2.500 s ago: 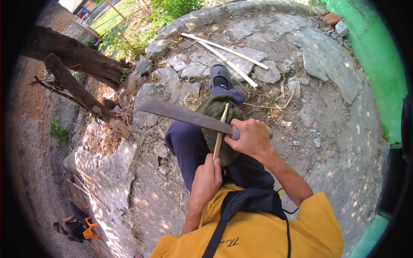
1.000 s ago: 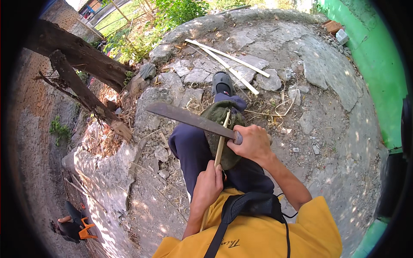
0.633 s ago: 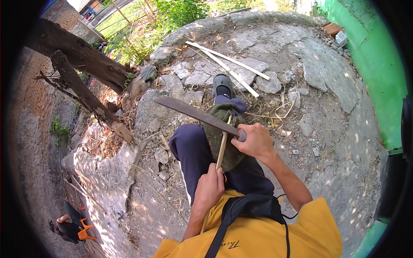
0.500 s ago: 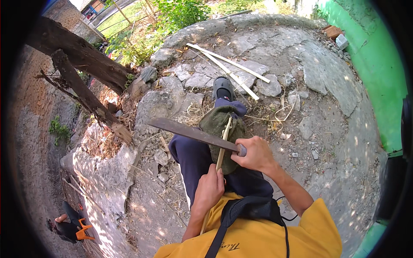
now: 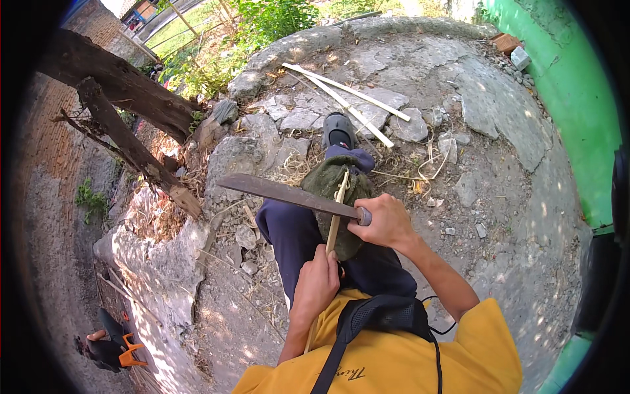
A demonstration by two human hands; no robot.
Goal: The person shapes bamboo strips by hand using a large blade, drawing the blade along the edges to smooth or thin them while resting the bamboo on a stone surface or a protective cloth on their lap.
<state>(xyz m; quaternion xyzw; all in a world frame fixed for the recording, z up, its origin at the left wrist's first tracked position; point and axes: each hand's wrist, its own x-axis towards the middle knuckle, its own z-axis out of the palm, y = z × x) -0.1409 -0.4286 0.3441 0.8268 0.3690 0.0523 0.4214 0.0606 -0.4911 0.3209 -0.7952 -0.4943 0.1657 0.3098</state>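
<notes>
Hands: left hand (image 5: 316, 285) closed around lower part of bamboo strip (image 5: 335, 220); right hand (image 5: 387, 222) closed on handle of machete (image 5: 289, 194).
Strip: thin, pale, runs from left hand up over green cloth pad (image 5: 341, 197) on the knee; top end near the shoe (image 5: 339, 129).
Blade: long, dark, rust-toned, lies across the strip just above the pad's middle, tip pointing to person's left.
Progress: judging by pale curls and shavings (image 5: 420, 172) on the ground past the knee, some shaving is done; strip still under the blade, so this piece looks unfinished. How much remains, can't tell.
Stock: two longer pale split sticks (image 5: 348, 98) lie crossed on broken concrete slab (image 5: 485, 111) beyond the shoe.
Surroundings: dark logs (image 5: 125, 98) far left, green wall (image 5: 571, 85) far right.
Packages/labels/signs: none visible on the ground; only pale script on the yellow shirt (image 5: 407, 368), bottom centre.
</notes>
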